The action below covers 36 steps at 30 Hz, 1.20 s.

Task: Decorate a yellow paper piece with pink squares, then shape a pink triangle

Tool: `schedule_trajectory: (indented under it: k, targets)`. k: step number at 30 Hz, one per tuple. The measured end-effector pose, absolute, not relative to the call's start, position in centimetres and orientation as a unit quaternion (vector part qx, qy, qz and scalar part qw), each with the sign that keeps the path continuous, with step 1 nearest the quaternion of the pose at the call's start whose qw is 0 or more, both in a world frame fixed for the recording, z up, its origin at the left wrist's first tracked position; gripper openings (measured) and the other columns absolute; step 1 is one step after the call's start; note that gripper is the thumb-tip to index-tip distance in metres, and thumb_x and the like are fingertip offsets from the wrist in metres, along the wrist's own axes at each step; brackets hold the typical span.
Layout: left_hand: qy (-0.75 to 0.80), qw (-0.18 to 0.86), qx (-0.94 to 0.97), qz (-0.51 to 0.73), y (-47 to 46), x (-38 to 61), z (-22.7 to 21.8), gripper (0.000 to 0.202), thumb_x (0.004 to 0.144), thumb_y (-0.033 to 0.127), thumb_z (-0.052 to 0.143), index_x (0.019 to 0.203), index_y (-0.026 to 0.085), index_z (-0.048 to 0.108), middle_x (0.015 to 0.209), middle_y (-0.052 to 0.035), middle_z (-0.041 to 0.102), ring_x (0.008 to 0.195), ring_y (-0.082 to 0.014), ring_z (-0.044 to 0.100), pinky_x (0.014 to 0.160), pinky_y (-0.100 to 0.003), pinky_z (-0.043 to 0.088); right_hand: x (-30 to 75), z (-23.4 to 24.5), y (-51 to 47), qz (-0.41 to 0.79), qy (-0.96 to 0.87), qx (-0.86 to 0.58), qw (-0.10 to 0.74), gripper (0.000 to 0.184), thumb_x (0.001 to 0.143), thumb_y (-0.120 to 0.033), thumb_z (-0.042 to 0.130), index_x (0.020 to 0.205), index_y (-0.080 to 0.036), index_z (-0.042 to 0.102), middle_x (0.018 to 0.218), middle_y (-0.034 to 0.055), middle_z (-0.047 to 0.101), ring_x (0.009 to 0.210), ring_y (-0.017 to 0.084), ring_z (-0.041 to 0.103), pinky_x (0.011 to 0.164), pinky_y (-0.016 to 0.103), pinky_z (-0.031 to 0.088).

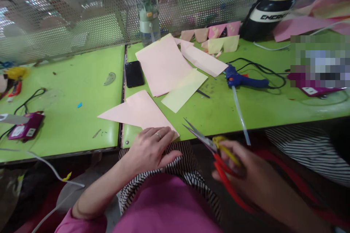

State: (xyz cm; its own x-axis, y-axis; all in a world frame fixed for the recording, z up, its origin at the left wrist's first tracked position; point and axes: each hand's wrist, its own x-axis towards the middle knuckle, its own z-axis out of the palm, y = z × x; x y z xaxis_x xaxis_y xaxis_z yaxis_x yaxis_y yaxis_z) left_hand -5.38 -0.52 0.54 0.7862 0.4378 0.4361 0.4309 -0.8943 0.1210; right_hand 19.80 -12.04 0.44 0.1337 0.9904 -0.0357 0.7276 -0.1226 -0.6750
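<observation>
My left hand (151, 147) lies flat, fingers spread, on the near corner of a pink paper sheet (135, 111) at the green table's front edge. A ring shows on one finger. My right hand (251, 178) is blurred below the table edge and grips red-and-yellow-handled scissors (210, 143), whose blades are parted and point up-left toward the pink sheet. More pink paper (162, 63) and a yellow sheet (184, 89) lie farther back on the table.
A blue glue gun (243, 80) with a glue stick and black cord lies right of the sheets. A black phone (133, 74), a water bottle (149, 18), folded paper pieces (216, 38) and a black bag (269, 7) sit behind. Purple device (26, 127) at left. A striped sleeve (306, 149) at right.
</observation>
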Motion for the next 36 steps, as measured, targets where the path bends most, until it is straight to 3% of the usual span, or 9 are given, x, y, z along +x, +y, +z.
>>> schedule_trajectory:
  k: [3,6,13,15,20,24,27,31,36]
  targets:
    - [0.253,0.033,0.953,0.163,0.4,-4.7,1.2,0.035,0.097,0.032,0.049,0.126,0.014,0.057,0.123,-0.0093,0.069,0.108,-0.0240,0.066,0.087,-0.038,0.057,20.3,1.5,-8.8,0.034,-0.657,-0.719,0.226,0.048,0.082,-0.054,0.058,0.112,-0.017,0.061,0.093,0.0127,0.069,0.078,0.028,0.067,0.067,0.040,0.054]
    - [0.241,0.045,0.967,0.072,2.1,-3.8,1.9,0.036,0.095,0.014,0.047,0.130,0.015,0.055,0.130,-0.0087,0.064,0.124,-0.0246,0.054,0.103,-0.041,0.046,20.4,1.0,-5.0,-0.039,-0.701,-0.685,0.193,0.046,0.088,-0.049,0.053,0.115,-0.012,0.059,0.103,0.0175,0.068,0.091,0.033,0.066,0.077,0.046,0.053]
    - [0.211,0.111,0.971,0.012,5.0,-3.1,3.4,0.013,0.091,0.025,0.059,0.100,0.018,0.066,0.098,-0.0065,0.066,0.098,-0.0226,0.056,0.088,-0.035,0.048,19.7,0.6,-1.5,-0.091,-0.726,-0.652,0.200,0.042,0.091,-0.044,0.055,0.115,-0.010,0.060,0.107,0.0208,0.066,0.101,0.035,0.060,0.086,0.051,0.049]
    - [0.211,0.147,0.966,0.007,5.3,-3.1,3.6,0.008,0.091,0.024,0.060,0.090,0.018,0.065,0.095,-0.0058,0.065,0.096,-0.0210,0.056,0.084,-0.031,0.047,18.6,1.1,-2.6,-0.044,-0.734,-0.630,0.250,0.036,0.093,-0.042,0.053,0.113,-0.013,0.061,0.110,0.0174,0.067,0.101,0.031,0.061,0.086,0.046,0.049]
    - [0.204,0.231,0.951,0.021,5.4,-3.0,4.0,0.007,0.092,0.015,0.056,0.091,0.018,0.063,0.086,-0.0021,0.066,0.087,-0.0157,0.058,0.078,-0.026,0.046,14.9,0.9,-5.7,0.197,-0.713,-0.610,0.286,0.027,0.086,-0.038,0.067,0.104,-0.019,0.063,0.089,0.0040,0.071,0.071,0.016,0.063,0.062,0.028,0.050]
    - [0.185,0.244,0.950,0.060,5.3,-3.4,4.0,0.007,0.093,0.018,0.057,0.094,0.017,0.064,0.087,-0.0021,0.068,0.086,-0.0151,0.059,0.079,-0.027,0.047,13.6,0.5,-6.3,0.216,-0.669,-0.646,0.297,0.016,0.087,-0.036,0.064,0.092,-0.021,0.064,0.075,0.0004,0.069,0.062,0.014,0.061,0.055,0.026,0.046]
    - [0.185,0.216,0.955,0.088,5.4,-4.2,4.2,0.015,0.093,0.028,0.061,0.102,0.017,0.066,0.091,-0.0042,0.069,0.091,-0.0177,0.060,0.082,-0.030,0.047,13.7,0.7,-6.3,0.235,-0.645,-0.650,0.325,0.021,0.091,-0.041,0.058,0.086,-0.022,0.065,0.070,-0.0001,0.068,0.056,0.012,0.058,0.051,0.024,0.044]
    - [0.195,0.191,0.959,0.079,5.5,-5.3,5.1,0.014,0.094,0.026,0.060,0.086,0.019,0.069,0.079,-0.0010,0.069,0.081,-0.0163,0.060,0.077,-0.029,0.046,13.7,1.3,-6.4,0.244,-0.629,-0.653,0.343,0.015,0.086,-0.037,0.062,0.086,-0.022,0.066,0.066,-0.0011,0.066,0.054,0.012,0.056,0.050,0.024,0.045]
    - [0.193,0.189,0.958,0.093,5.6,-5.9,5.4,0.015,0.094,0.025,0.060,0.086,0.020,0.071,0.079,-0.0002,0.070,0.081,-0.0155,0.060,0.078,-0.028,0.046,13.4,1.4,-6.4,0.258,-0.622,-0.654,0.344,0.019,0.087,-0.040,0.062,0.082,-0.022,0.067,0.064,-0.0004,0.066,0.054,0.013,0.058,0.047,0.024,0.044]
